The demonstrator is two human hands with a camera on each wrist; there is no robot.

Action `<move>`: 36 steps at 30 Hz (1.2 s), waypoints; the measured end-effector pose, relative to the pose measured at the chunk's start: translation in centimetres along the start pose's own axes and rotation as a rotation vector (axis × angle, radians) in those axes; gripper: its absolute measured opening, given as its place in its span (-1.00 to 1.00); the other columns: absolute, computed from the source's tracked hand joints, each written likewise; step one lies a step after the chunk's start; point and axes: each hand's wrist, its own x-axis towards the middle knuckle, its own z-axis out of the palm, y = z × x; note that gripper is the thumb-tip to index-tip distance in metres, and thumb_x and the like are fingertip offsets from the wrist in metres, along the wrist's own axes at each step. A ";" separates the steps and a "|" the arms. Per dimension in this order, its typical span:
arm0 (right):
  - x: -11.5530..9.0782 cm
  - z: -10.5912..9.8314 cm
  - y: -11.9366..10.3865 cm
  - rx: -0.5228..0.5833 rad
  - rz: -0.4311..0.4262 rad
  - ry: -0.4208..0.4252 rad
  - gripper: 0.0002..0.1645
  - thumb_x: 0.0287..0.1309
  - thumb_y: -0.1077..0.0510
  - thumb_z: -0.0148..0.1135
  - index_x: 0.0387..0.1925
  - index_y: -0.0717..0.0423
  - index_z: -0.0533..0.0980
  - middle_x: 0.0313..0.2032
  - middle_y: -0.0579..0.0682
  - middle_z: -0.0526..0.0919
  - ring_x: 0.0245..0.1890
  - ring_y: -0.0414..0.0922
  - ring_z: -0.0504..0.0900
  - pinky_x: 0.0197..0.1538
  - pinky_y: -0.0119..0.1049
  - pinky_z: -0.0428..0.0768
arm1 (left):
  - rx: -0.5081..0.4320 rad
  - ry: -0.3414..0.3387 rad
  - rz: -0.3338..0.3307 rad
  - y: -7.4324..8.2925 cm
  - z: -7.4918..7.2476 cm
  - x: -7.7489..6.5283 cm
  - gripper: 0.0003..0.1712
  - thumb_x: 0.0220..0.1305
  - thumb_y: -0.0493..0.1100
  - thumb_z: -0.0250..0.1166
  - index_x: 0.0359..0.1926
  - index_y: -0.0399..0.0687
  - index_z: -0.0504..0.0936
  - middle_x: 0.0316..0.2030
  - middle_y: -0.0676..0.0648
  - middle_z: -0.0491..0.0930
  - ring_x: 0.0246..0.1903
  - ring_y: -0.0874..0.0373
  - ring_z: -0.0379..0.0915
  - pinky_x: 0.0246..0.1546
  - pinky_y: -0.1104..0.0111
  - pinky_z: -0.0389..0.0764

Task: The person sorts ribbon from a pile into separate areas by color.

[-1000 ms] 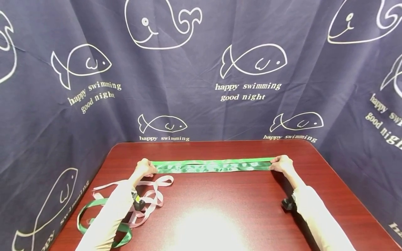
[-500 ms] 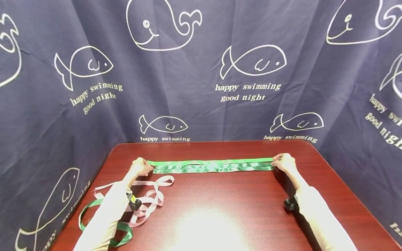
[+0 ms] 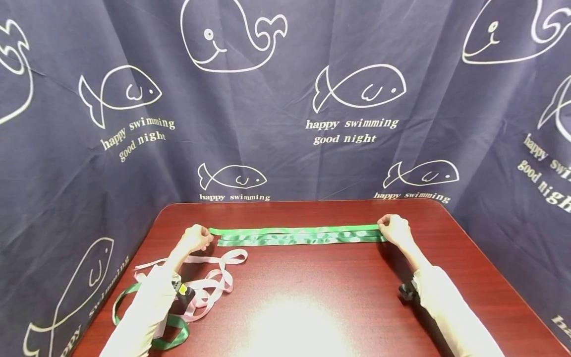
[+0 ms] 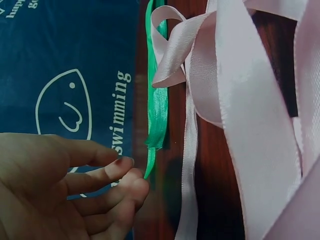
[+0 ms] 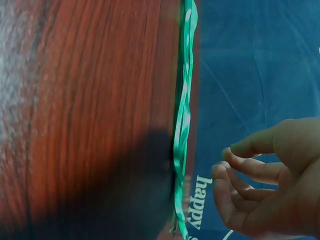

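Three long green ribbons lie side by side across the table: a bright green ribbon (image 3: 267,231) on the far side, with dark green satin ribbons (image 3: 276,241) along its near side. At their left ends is my left hand (image 3: 196,238), fingers loosely bent; in the left wrist view the narrow bright green tip (image 4: 150,162) overlaps its fingertips. My right hand (image 3: 394,230) hangs over the right ends. From the right wrist, its thumb and fingertips come together with nothing visible between them, beside the ribbons (image 5: 184,125) in that view.
A loose, curled pink ribbon (image 3: 218,285) lies left of centre, under and beside my left forearm. Another green ribbon (image 3: 178,332) loops near the front left. The reddish wooden table (image 3: 321,277) meets a dark blue fish-print curtain (image 3: 285,114) at its back.
My left hand has drawn left from the dark ribbons' ends. My right hand has moved slightly left and away. The three ribbons lie almost as before.
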 end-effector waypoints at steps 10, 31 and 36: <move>0.0 0.2 -1.1 -0.035 -0.189 0.053 -0.83 0.02 0.32 0.10 -0.37 0.31 0.59 -0.40 0.24 0.68 -0.38 0.20 0.62 -0.27 0.13 0.50 | 0.102 0.073 0.184 0.3 -0.3 -0.9 -0.87 0.09 -0.25 0.21 -0.54 -0.18 0.58 -0.66 -0.01 0.48 -0.57 0.11 0.38 -0.47 0.29 0.39; -2.2 1.3 -4.0 -0.298 -0.406 0.128 -0.88 0.02 0.30 0.22 -0.34 0.25 0.49 -0.36 0.29 0.56 -0.37 0.31 0.58 -0.39 0.17 0.53 | 0.262 0.123 0.408 0.1 -0.4 -2.9 -0.76 0.24 -0.16 0.25 -0.14 -0.22 0.60 -0.25 -0.22 0.65 -0.20 -0.17 0.56 -0.15 -0.07 0.52; -2.4 1.7 -4.3 -0.373 -0.442 0.136 -0.83 -0.01 0.28 0.26 -0.33 0.21 0.47 -0.36 0.26 0.54 -0.36 0.27 0.55 -0.39 0.17 0.49 | 0.346 0.128 0.394 0.0 -0.6 -3.4 -0.74 0.25 -0.11 0.24 -0.13 -0.18 0.60 -0.27 -0.22 0.64 -0.20 -0.21 0.55 -0.24 -0.13 0.53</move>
